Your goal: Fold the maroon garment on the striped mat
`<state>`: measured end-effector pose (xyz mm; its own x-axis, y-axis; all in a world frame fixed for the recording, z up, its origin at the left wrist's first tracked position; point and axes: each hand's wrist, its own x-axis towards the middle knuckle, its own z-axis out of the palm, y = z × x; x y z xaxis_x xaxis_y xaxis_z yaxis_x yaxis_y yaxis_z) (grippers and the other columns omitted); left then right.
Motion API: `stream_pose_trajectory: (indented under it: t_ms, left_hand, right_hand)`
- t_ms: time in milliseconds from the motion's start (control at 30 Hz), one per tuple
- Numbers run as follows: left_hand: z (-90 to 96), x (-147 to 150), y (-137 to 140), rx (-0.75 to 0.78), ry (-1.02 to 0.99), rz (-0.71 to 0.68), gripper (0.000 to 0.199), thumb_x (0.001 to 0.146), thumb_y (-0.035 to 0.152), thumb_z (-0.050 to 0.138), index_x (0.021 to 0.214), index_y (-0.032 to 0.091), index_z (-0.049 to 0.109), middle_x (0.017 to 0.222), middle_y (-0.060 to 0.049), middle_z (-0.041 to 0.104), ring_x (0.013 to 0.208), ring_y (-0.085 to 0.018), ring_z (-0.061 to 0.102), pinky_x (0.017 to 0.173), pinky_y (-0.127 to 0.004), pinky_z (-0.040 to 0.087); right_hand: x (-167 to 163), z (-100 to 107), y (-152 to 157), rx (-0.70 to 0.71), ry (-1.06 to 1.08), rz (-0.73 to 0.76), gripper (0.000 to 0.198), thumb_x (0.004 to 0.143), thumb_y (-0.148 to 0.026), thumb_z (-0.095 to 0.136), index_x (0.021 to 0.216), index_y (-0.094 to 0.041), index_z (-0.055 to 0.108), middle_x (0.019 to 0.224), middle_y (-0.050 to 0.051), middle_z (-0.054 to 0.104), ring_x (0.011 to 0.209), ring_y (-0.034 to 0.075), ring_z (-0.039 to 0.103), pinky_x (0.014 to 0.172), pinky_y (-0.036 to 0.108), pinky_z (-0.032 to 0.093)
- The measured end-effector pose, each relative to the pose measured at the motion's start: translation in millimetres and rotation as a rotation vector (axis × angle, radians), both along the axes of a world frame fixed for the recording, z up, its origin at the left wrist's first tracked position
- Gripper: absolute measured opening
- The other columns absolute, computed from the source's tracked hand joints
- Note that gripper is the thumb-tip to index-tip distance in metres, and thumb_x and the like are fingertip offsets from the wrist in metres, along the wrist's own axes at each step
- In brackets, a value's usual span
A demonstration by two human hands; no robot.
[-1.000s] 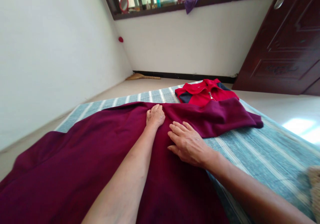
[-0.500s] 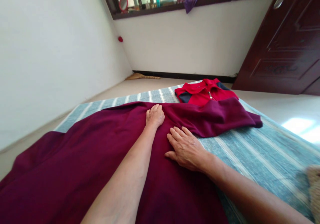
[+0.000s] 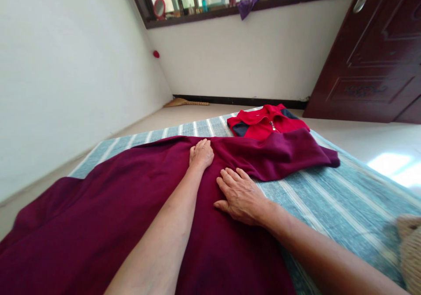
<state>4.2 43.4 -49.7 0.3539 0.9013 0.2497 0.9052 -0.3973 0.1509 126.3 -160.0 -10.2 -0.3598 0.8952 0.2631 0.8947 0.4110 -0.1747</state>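
A maroon long-sleeved garment (image 3: 131, 203) lies spread over the bed, one sleeve reaching out to the right. Near its far edge, my left hand (image 3: 202, 153) is closed on the cloth with curled fingers. My right hand (image 3: 241, 196) rests flat on the garment, closer to me and to the right, its fingers stretched and the thumb apart. Beyond the sleeve sits a folded red and navy top (image 3: 268, 119) with a zip at the collar; the sleeve covers its near edge.
A blue and white striped bedcover (image 3: 315, 203) lies underneath. At the right edge is a beige knitted item (image 3: 411, 247). Behind the bed are a broom (image 3: 184, 102) on the floor, a dark red door (image 3: 365, 67) and a windowsill (image 3: 210, 14) holding small items and a purple cloth (image 3: 246, 8).
Both hands keep almost the same place on the garment. The whole view has shifted slightly, so things appear a little further left.
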Motion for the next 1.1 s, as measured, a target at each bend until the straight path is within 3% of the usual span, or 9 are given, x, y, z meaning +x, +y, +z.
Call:
stream_pose_trajectory:
  t_ms: [167,400,567,933,1100]
  left_hand:
    - [-1.1,-1.0,2.4,-0.010,-0.006,-0.008,0.041,0.090,0.021,0.042,0.130,0.021,0.048,0.144,-0.008,0.043,0.133,-0.019,0.036,0.109,-0.036,0.025]
    - [4.0,-0.8,3.7,-0.025,-0.015,-0.020,0.042,0.086,0.019,0.044,0.128,0.025,0.051,0.133,-0.006,0.055,0.129,-0.020,0.040,0.106,-0.039,0.030]
    - [7.0,0.8,5.5,-0.033,-0.008,-0.024,0.044,0.087,0.017,0.043,0.127,0.032,0.051,0.130,-0.001,0.058,0.125,-0.020,0.045,0.104,-0.041,0.035]
    - [3.4,1.8,-0.6,-0.009,0.038,-0.001,0.041,0.091,0.024,0.041,0.131,0.021,0.047,0.145,-0.008,0.042,0.133,-0.022,0.036,0.109,-0.040,0.026]
    - [5.7,2.3,-2.0,-0.004,0.058,0.005,0.039,0.093,0.025,0.036,0.130,0.021,0.047,0.145,-0.008,0.042,0.134,-0.020,0.036,0.109,-0.037,0.025]
  right_hand:
    - [0.1,-0.7,0.6,0.004,0.003,0.000,0.055,0.091,-0.053,0.046,0.127,-0.011,0.051,0.136,0.017,0.047,0.127,0.030,0.039,0.107,0.048,0.028]
    - [0.2,0.7,0.2,-0.008,0.000,0.004,0.058,0.091,-0.054,0.045,0.129,-0.010,0.050,0.137,0.017,0.046,0.128,0.030,0.038,0.108,0.048,0.027]
    - [0.4,1.4,0.3,-0.023,0.016,0.003,0.058,0.091,-0.053,0.046,0.129,-0.010,0.050,0.137,0.017,0.046,0.129,0.031,0.037,0.108,0.048,0.026]
    - [0.7,2.1,0.5,-0.017,0.019,0.000,0.057,0.091,-0.053,0.046,0.128,-0.011,0.050,0.137,0.016,0.047,0.128,0.030,0.038,0.108,0.047,0.027]
    - [0.5,1.3,0.8,-0.019,0.018,0.005,0.058,0.091,-0.053,0.047,0.129,-0.010,0.050,0.137,0.017,0.046,0.129,0.030,0.037,0.108,0.048,0.026]
